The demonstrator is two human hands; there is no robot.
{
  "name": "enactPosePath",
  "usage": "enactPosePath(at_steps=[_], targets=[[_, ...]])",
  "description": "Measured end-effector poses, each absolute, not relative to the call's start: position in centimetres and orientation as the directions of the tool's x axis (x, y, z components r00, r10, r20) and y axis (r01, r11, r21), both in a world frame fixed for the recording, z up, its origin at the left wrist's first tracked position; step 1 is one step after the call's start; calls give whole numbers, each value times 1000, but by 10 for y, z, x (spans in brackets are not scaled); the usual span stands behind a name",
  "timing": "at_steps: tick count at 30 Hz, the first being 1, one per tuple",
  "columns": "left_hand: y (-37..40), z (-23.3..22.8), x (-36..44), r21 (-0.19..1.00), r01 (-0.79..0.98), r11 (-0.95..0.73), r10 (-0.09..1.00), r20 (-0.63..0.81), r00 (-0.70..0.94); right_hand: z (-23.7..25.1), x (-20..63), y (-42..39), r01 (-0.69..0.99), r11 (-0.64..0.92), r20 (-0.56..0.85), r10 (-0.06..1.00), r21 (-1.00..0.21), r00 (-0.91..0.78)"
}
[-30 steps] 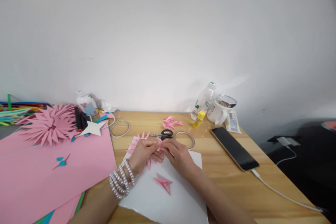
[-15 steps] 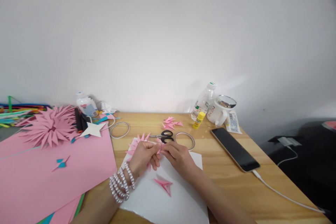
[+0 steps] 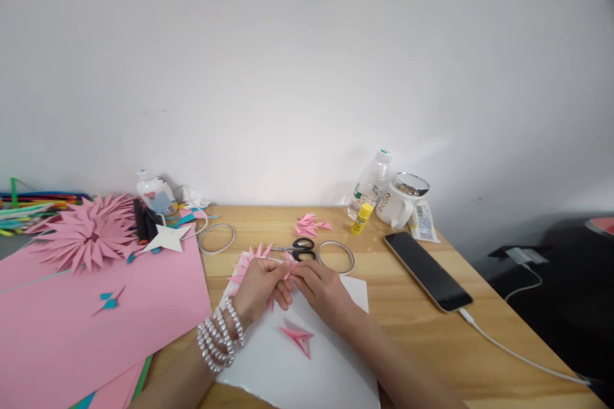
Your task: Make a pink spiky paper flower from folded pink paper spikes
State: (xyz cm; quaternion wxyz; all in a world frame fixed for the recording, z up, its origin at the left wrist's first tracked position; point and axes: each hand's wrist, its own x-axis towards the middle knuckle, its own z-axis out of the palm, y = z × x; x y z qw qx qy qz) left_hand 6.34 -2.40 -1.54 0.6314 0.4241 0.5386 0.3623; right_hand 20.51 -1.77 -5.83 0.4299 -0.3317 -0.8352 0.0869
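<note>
My left hand (image 3: 263,284), with pearl bracelets at its wrist, has its fingers closed on a pink folded-paper ornament (image 3: 244,266) whose pointed tips fan out behind the knuckles. The fingertips of my right hand (image 3: 322,286) are pinched on a small pink paper point (image 3: 289,262) of that ornament, meeting the left fingertips. Under both hands lies a white board (image 3: 268,364). A loose pink folded-paper piece (image 3: 298,337) rests on it, nearer to me. Black-handled scissors (image 3: 303,249) lie just beyond the fingers, and several more pink folded pieces (image 3: 311,225) sit farther back.
Tape rings (image 3: 336,257), a yellow glue stick (image 3: 361,218), a water bottle (image 3: 370,185), a mug (image 3: 398,201) and a charging phone (image 3: 428,272) stand or lie rightward. Leftward are pink paper sheets (image 3: 158,313), a spiky pink paper flower (image 3: 93,236), a white paper star (image 3: 167,238) and a white bottle (image 3: 157,193).
The whole view has shifted very slightly. Both hands keep nearly the same pose, pinched together at the ornament.
</note>
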Motion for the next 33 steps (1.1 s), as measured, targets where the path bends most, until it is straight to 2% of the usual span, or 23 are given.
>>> enactPosePath(at_steps=[3,5,8,11,13,15,16,18,21,23,28,33], targets=[[-24,-15,64,940,25,342,919,-339,202,-56,208,-14,495,724,643,674,-480,-364],[-24,-17,64,951,59,303,923,-308,229,-54,213,-9,608,635,620,733,-477,-280],[-25,-22,64,957,160,241,930,-275,246,-52,225,-2,830,351,517,851,-434,-90],[-26,-27,64,939,289,189,935,-261,239,-52,235,2,928,147,329,944,-342,-28],[-25,-28,64,924,350,152,943,-242,230,-53,238,4,955,104,245,969,-277,-34],[-24,-29,63,919,384,94,959,-187,214,-53,238,6,954,111,224,973,-277,-49],[-24,-29,63,919,390,59,968,-148,201,-53,237,7,940,130,242,969,-316,-53],[-23,-29,61,922,387,-16,986,-50,160,-53,234,7,857,201,318,947,-475,-46],[-22,-27,60,915,375,-151,988,125,93,-50,226,2,574,358,423,906,-737,-23],[-22,-24,59,902,354,-247,969,227,98,-46,220,-4,388,427,444,894,-816,-51],[-23,-22,59,876,322,-360,933,341,115,-38,209,-18,154,519,467,839,-841,-279],[-22,-24,59,904,315,-289,957,285,61,-38,206,-20,144,514,442,825,-846,-352]])
